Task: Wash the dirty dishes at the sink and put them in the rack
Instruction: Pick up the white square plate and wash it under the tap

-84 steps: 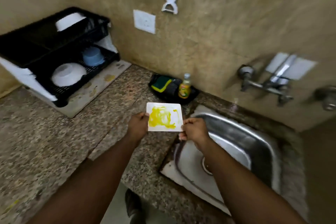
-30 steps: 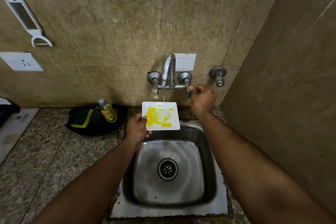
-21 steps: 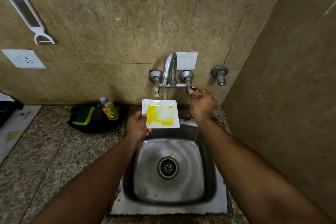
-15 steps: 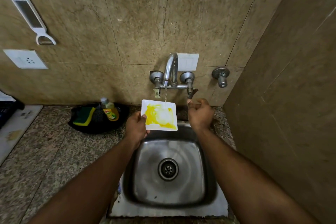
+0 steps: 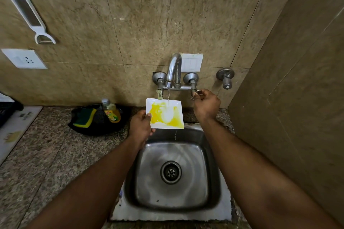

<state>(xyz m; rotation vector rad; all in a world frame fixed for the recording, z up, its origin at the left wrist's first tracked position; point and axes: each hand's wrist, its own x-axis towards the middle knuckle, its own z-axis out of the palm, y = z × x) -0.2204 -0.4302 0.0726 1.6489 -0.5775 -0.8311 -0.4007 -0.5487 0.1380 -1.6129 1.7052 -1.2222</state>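
A small square white plate (image 5: 165, 114) smeared with yellow is held over the back of the steel sink (image 5: 214, 178). My left hand (image 5: 141, 124) grips its left edge. A thin stream of water falls from the tap spout (image 5: 172, 72) onto the plate and drips off its front edge. My right hand (image 5: 205, 104) pinches the right tap handle (image 5: 194, 93). A corner of the black dish rack (image 5: 7, 111) shows at the far left edge.
A black tray (image 5: 96, 126) on the granite counter holds a green-yellow sponge (image 5: 84, 117) and a dish soap bottle (image 5: 111, 111). A tiled wall (image 5: 288, 108) closes in on the right. A wall socket (image 5: 25, 59) and a hanging peeler (image 5: 29, 15) are up left.
My right hand had dropped off the tap handle and has now returned to pinch it. The water stream is stronger, and the yellow in the plate's middle is washing away.
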